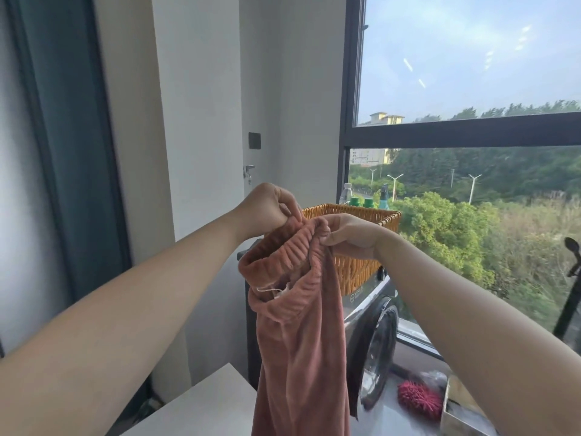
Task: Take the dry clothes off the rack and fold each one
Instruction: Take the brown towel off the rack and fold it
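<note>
A woven basket sat on the washing machine by the window, and the pink pants hanging in front hid part of both. The left hand and the right hand, close together, each pinched the stretchy top edge with curled fingers. The pants (soft, fuzzy, one thin white string) hung straight down in the air.

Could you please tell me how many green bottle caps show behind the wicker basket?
2: left green cap and right green cap, side by side above the rim of the wicker basket. Others may be hidden.
</note>
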Demonstrator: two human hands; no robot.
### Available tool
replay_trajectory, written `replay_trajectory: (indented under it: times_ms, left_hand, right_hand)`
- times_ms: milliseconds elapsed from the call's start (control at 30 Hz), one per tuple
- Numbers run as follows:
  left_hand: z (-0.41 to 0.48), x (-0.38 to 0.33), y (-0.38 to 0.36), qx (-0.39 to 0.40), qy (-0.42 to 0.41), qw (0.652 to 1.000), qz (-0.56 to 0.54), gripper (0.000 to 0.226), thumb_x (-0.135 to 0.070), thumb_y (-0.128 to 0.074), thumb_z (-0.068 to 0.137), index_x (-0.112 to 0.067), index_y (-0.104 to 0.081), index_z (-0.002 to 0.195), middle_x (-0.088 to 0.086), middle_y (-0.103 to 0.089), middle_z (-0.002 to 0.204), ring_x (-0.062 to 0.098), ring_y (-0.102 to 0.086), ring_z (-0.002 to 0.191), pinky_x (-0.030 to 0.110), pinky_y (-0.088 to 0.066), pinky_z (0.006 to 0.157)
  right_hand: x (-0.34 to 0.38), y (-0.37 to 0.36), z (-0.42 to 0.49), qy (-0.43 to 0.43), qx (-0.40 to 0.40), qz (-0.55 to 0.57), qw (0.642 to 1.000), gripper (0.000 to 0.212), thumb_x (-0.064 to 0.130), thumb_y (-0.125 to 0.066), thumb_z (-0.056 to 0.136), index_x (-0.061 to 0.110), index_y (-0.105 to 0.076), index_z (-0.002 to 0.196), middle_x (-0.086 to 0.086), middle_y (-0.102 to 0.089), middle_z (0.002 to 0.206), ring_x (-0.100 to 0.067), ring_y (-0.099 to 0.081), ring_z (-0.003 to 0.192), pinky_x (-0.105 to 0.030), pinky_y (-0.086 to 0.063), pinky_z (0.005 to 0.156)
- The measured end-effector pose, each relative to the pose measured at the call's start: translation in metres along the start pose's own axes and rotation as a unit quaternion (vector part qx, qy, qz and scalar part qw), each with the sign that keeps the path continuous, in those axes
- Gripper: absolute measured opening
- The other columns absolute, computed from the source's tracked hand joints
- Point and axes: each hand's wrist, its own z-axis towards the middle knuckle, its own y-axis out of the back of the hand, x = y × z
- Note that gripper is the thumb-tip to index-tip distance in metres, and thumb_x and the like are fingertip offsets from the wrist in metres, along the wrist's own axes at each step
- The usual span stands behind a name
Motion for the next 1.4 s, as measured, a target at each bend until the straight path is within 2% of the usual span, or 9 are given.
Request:
replay_trajectory:
  times_ms: [167, 300, 433, 633, 800, 967, 1100, 1300, 1400]
  left_hand:
    - [-0.002, 0.011, 0.000, -0.017, 0.109, 0.990, -0.082, 0.013, -0.028, -0.054, 0.095, -0.024, -0.064, 0.088, 0.004, -0.068, 0.092, 0.023, -0.065, 0.092, 0.031, -0.052, 0.083]
    - [-0.008, 0.018, 0.003, 0.223, 0.189, 0.950, -0.107, 0.077, -0.077, -0.053, 0.072, -0.026, -0.049, 0.130, 0.001, -0.062, 0.123, 0.018, -0.062, 0.110, 0.037, -0.050, 0.094]
    - [-0.015, 0.012, -0.006, 0.191, 0.177, 0.962, 0.081, 0.101, -0.038, -0.081, 0.065, -0.040, -0.018, 0.144, -0.012, -0.054, 0.122, 0.011, -0.055, 0.110, 0.028, -0.050, 0.088]
    - [-0.012, 0.016, -0.010, 0.086, 0.144, 0.981, 0.097, 0.062, -0.008, -0.065, 0.072, -0.021, -0.046, 0.130, -0.001, -0.060, 0.106, 0.016, -0.057, 0.093, 0.023, -0.045, 0.068]
    - [-0.011, 0.016, 0.001, 0.054, 0.115, 0.985, 0.116, 0.049, -0.004, -0.062, 0.072, -0.024, -0.052, 0.115, -0.004, -0.061, 0.088, 0.013, -0.056, 0.076, 0.021, -0.042, 0.056]
    - [-0.014, 0.034, 0.001, -0.064, 0.093, 0.985, 0.127, 0.060, -0.011, -0.062, 0.076, -0.025, -0.045, 0.132, 0.005, -0.065, 0.106, 0.025, -0.061, 0.098, 0.030, -0.047, 0.077]
    - [-0.022, 0.054, -0.014, -0.158, 0.125, 0.976, 0.085, 0.081, -0.026, -0.065, 0.084, -0.019, -0.015, 0.149, 0.009, -0.034, 0.145, 0.024, -0.034, 0.133, 0.038, -0.032, 0.107]
    - [-0.046, 0.051, -0.037, -0.304, 0.058, 0.950, 0.050, 0.013, -0.011, -0.054, 0.083, -0.017, -0.051, 0.094, -0.005, -0.050, 0.088, 0.013, -0.050, 0.080, 0.027, -0.044, 0.075]
    - [-0.056, 0.044, -0.048, -0.281, 0.028, 0.958, 0.043, 0.016, -0.014, -0.048, 0.088, -0.016, -0.049, 0.072, -0.005, -0.050, 0.064, 0.011, -0.047, 0.059, 0.022, -0.037, 0.058]
  right_hand:
    - [-0.002, -0.003, 0.002, 0.018, -0.104, 0.037, 0.994, 0.017, -0.014, -0.056, 0.080, -0.004, -0.057, 0.093, -0.012, -0.067, 0.080, -0.021, -0.068, 0.073, -0.030, -0.057, 0.066]
    - [-0.003, -0.002, 0.007, 0.037, -0.210, 0.038, 0.976, 0.015, -0.010, -0.065, 0.076, 0.001, -0.057, 0.081, -0.017, -0.063, 0.082, -0.027, -0.066, 0.073, -0.037, -0.060, 0.068]
    - [-0.004, -0.007, 0.013, 0.054, -0.287, 0.014, 0.956, 0.022, -0.006, -0.071, 0.075, 0.006, -0.053, 0.073, -0.015, -0.061, 0.077, -0.027, -0.063, 0.072, -0.040, -0.056, 0.078]
    - [0.003, -0.011, 0.013, 0.001, -0.269, -0.033, 0.963, 0.040, -0.003, -0.073, 0.076, -0.004, -0.059, 0.112, -0.023, -0.064, 0.107, -0.032, -0.067, 0.095, -0.039, -0.057, 0.083]
    - [0.034, -0.018, 0.005, -0.116, -0.193, -0.195, 0.955, 0.012, -0.003, -0.068, 0.081, -0.002, -0.065, 0.093, -0.015, -0.070, 0.095, -0.022, -0.070, 0.085, -0.030, -0.058, 0.079]
    - [0.044, -0.032, 0.013, -0.066, -0.275, -0.295, 0.913, 0.009, 0.013, -0.072, 0.082, 0.008, -0.066, 0.086, -0.008, -0.070, 0.087, -0.014, -0.068, 0.070, -0.024, -0.059, 0.066]
    - [0.054, -0.043, 0.030, -0.016, -0.387, -0.352, 0.852, 0.019, 0.030, -0.067, 0.085, 0.015, -0.060, 0.076, 0.001, -0.061, 0.076, -0.009, -0.059, 0.065, -0.017, -0.050, 0.053]
    - [0.076, -0.052, 0.057, 0.048, -0.516, -0.294, 0.803, 0.015, 0.027, -0.056, 0.085, 0.012, -0.055, 0.088, 0.001, -0.052, 0.074, -0.014, -0.056, 0.069, -0.021, -0.046, 0.053]
    - [0.087, -0.061, 0.065, 0.056, -0.558, -0.173, 0.810, 0.021, 0.027, -0.052, 0.087, 0.014, -0.055, 0.103, 0.002, -0.049, 0.074, -0.015, -0.057, 0.071, -0.028, -0.054, 0.072]
